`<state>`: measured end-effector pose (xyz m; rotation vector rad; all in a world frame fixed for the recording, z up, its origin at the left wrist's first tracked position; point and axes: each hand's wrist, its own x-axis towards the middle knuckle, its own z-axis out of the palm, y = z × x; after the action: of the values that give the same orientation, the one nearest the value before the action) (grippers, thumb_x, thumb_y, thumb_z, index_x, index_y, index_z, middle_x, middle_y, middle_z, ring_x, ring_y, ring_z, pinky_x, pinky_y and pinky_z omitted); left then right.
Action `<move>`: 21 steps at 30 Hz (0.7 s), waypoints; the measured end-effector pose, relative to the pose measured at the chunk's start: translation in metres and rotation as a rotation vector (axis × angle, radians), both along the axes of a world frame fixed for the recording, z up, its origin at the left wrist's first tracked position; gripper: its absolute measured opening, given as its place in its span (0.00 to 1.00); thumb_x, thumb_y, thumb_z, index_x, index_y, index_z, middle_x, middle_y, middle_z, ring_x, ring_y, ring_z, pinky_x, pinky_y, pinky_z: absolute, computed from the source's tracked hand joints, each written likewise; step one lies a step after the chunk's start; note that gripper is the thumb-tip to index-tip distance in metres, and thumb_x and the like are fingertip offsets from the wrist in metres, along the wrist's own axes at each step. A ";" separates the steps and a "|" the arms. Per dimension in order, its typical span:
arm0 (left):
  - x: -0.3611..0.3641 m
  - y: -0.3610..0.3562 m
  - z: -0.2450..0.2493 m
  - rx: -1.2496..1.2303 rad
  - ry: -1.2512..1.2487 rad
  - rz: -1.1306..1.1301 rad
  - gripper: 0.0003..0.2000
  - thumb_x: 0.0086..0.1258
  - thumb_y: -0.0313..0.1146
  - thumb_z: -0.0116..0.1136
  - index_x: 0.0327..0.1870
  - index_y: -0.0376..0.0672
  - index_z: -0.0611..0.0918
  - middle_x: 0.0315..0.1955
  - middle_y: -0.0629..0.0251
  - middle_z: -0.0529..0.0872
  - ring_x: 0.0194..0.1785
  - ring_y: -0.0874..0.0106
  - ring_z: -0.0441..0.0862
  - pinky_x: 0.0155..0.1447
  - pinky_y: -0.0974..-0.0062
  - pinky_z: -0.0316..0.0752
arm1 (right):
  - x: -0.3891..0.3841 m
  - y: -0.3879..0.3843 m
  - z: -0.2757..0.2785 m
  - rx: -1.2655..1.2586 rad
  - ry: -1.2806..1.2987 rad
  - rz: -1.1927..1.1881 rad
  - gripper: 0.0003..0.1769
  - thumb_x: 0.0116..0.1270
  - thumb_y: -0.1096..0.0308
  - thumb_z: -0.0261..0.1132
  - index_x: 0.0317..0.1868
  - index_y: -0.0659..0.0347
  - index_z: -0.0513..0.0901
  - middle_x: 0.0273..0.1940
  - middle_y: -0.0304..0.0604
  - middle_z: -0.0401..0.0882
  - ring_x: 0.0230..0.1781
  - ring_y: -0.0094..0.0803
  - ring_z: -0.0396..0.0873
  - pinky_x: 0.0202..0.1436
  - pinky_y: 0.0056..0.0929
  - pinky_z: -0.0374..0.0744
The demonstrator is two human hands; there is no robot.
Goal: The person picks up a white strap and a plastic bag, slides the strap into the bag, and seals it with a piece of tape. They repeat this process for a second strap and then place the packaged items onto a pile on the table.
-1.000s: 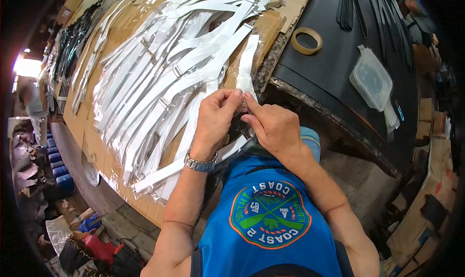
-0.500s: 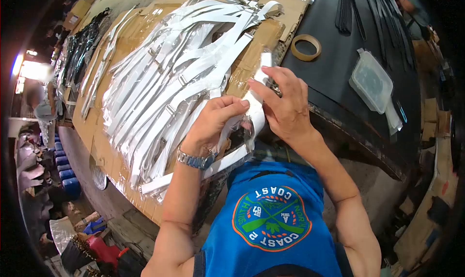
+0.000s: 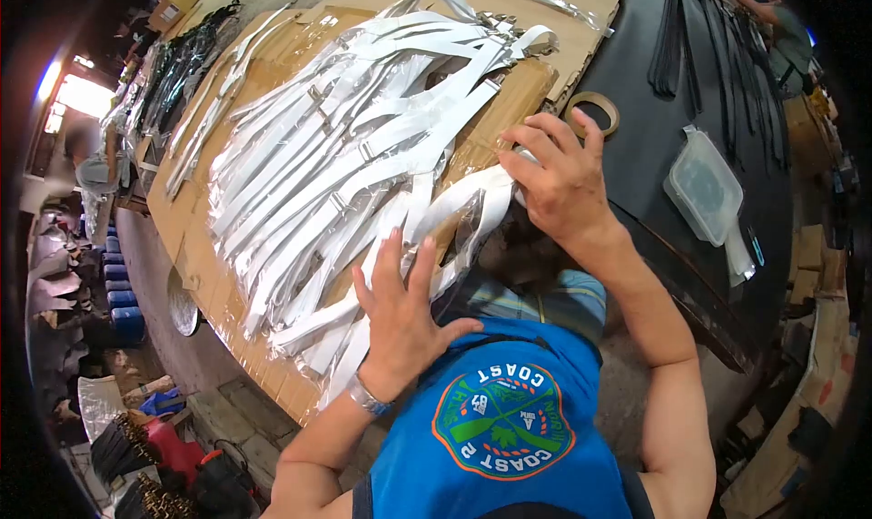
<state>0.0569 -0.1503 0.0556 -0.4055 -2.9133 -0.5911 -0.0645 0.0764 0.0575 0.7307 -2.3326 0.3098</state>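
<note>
The bare left hand (image 3: 402,303) is held palm down with fingers spread; the bare right hand (image 3: 565,176) is extended farther forward, fingers bent.

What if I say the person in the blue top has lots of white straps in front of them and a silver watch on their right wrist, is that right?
Not quite: the head view shows the silver watch on the wrist of the left hand. The blue top and the white straps in front are right.
</note>
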 end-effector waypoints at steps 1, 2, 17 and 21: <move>0.007 -0.001 -0.008 -0.060 -0.040 0.034 0.47 0.49 0.42 0.76 0.73 0.49 0.63 0.68 0.48 0.63 0.72 0.49 0.59 0.70 0.40 0.49 | -0.001 0.001 0.004 0.016 -0.010 0.009 0.07 0.55 0.73 0.64 0.34 0.53 0.85 0.48 0.33 0.80 0.56 0.33 0.74 0.67 0.54 0.60; 0.008 -0.006 -0.018 -0.065 -0.006 0.058 0.47 0.49 0.40 0.76 0.73 0.50 0.63 0.68 0.47 0.64 0.70 0.49 0.61 0.70 0.45 0.52 | -0.002 0.002 0.007 0.033 -0.019 0.019 0.07 0.55 0.73 0.64 0.34 0.53 0.85 0.47 0.33 0.80 0.56 0.32 0.74 0.67 0.55 0.60; -0.075 -0.077 0.038 0.176 -0.625 -0.298 0.26 0.58 0.43 0.72 0.54 0.38 0.81 0.50 0.50 0.82 0.56 0.59 0.79 0.60 0.68 0.72 | 0.019 0.042 0.009 -0.078 -1.133 0.308 0.13 0.59 0.65 0.69 0.39 0.65 0.84 0.44 0.46 0.82 0.50 0.45 0.79 0.57 0.39 0.73; -0.068 0.005 0.053 0.353 -0.257 -0.492 0.38 0.51 0.47 0.77 0.63 0.41 0.75 0.65 0.46 0.72 0.69 0.51 0.69 0.71 0.62 0.63 | 0.042 0.059 0.011 -0.103 -1.294 0.241 0.15 0.58 0.66 0.69 0.42 0.68 0.84 0.45 0.51 0.82 0.48 0.49 0.80 0.51 0.39 0.77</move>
<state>-0.0110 -0.1450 0.1084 -1.0747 -2.8443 -1.2854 -0.0226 0.1356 0.0686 0.8979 -3.3369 1.3134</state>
